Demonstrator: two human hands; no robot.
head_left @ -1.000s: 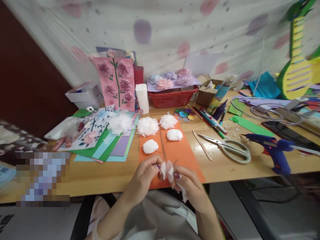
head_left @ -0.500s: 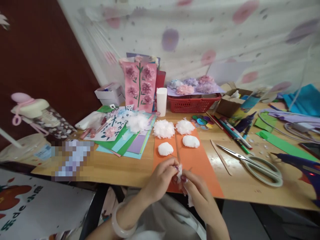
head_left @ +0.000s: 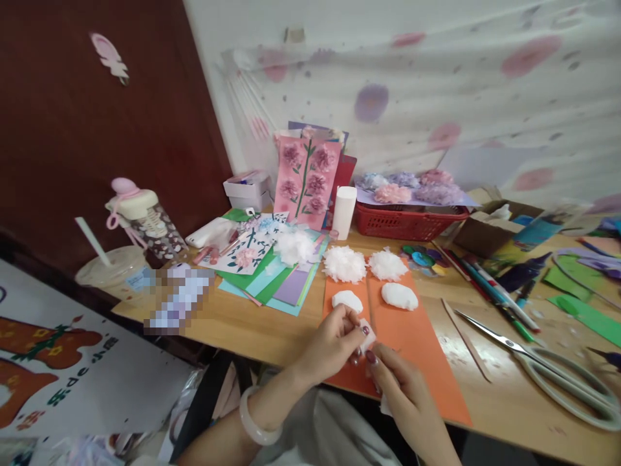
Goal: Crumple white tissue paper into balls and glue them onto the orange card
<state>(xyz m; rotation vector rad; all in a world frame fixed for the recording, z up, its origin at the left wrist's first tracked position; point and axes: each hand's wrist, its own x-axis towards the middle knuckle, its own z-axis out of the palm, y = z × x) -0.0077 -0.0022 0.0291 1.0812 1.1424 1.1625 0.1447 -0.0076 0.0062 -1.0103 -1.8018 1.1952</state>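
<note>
My left hand [head_left: 334, 343] pinches a small piece of white tissue paper [head_left: 367, 338] over the near part of an orange sheet [head_left: 427, 353]. Beside it, my right hand [head_left: 400, 385] is closed on the same tissue, and a loose white end hangs below its fingers. On the orange sheet lie two fluffy white paper flowers [head_left: 345, 264] and two smooth white wads [head_left: 400, 296]. The left wad sits just behind my left hand's fingers. A white bangle circles my left wrist.
Scissors [head_left: 519, 346] and a thin wooden stick [head_left: 466, 336] lie to the right. Colored papers [head_left: 281, 285], a tumbler [head_left: 150, 223] and a lidded cup [head_left: 114, 268] are at left. Behind stand a red basket [head_left: 407, 221] and a white canister [head_left: 344, 212].
The view has turned left, so the table things appear further right. My hands still hold the tissue, with the left fingers now over the front of the left wad.
</note>
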